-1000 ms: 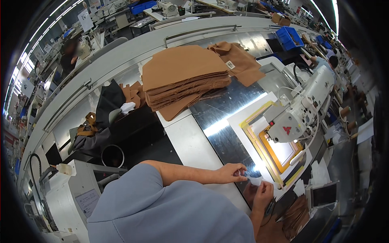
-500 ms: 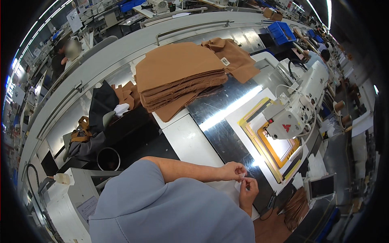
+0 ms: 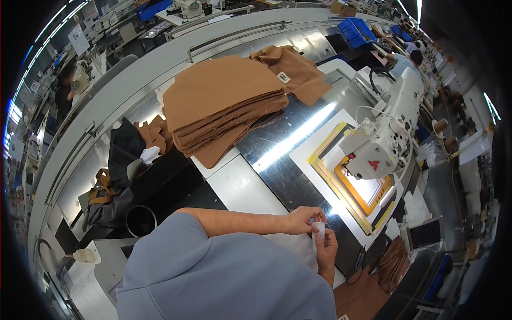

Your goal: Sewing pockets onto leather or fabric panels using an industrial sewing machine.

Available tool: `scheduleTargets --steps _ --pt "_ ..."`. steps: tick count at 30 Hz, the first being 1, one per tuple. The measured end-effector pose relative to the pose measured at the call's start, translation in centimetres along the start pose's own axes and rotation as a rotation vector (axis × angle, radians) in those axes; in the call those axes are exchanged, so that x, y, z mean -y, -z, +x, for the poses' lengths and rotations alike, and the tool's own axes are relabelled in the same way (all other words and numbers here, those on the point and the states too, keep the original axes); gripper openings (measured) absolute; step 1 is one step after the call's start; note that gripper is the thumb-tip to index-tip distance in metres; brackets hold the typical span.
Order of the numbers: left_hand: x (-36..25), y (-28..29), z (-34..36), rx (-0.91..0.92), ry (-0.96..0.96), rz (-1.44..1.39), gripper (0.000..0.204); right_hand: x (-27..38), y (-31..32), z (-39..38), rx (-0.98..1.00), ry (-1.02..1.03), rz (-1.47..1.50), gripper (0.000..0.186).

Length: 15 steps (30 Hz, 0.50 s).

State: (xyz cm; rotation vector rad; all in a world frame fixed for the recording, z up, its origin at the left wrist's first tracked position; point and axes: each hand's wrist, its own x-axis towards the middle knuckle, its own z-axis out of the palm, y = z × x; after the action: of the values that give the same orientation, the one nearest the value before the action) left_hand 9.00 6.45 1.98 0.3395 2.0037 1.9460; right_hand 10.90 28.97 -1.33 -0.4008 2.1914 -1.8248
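Observation:
Close to my body, at the dark table edge, a small white strip (image 3: pixel 318 231), perhaps paper or a label, is stretched upright between my hands. My left hand (image 3: pixel 302 220) pinches its upper end between thumb and fingers. Lower down, my right hand (image 3: pixel 326 249) grips the strip with thumb and fingertips closed. To the right stands a white sewing machine (image 3: pixel 368 154), its head over a yellow-orange template frame (image 3: pixel 349 186) on a white sheet. A thick stack of brown fabric panels (image 3: pixel 224 90) lies farther off to the left.
Crumpled brown fabric (image 3: pixel 298 72) with a white tag lies behind the stack. At left are dark cloth scraps (image 3: pixel 124 146) and a round black bin (image 3: pixel 141 220). A small screen (image 3: pixel 425 233) and brown fabric (image 3: pixel 393 264) sit at lower right. A blue crate (image 3: pixel 356 33) stands far back.
The white strip now shows more fully, held upright between my hands. My fingers have shifted a little on it. The whole view has moved slightly.

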Motion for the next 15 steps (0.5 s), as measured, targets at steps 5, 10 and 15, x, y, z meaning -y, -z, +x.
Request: scheduleTargets --steps 5,10,15 --pt "-1.3 0.7 -0.1 0.066 0.097 0.062 0.021 1.6 -1.0 -0.1 -0.075 -0.025 0.15 0.013" --pt "0.1 1.1 1.4 -0.043 0.142 0.083 0.022 1.4 -0.5 -0.6 -0.23 -0.203 0.114 0.009" --pt "3.0 2.8 2.6 -0.119 0.227 -0.057 0.02 2.6 -0.3 0.4 -0.197 -0.278 0.103 0.014"
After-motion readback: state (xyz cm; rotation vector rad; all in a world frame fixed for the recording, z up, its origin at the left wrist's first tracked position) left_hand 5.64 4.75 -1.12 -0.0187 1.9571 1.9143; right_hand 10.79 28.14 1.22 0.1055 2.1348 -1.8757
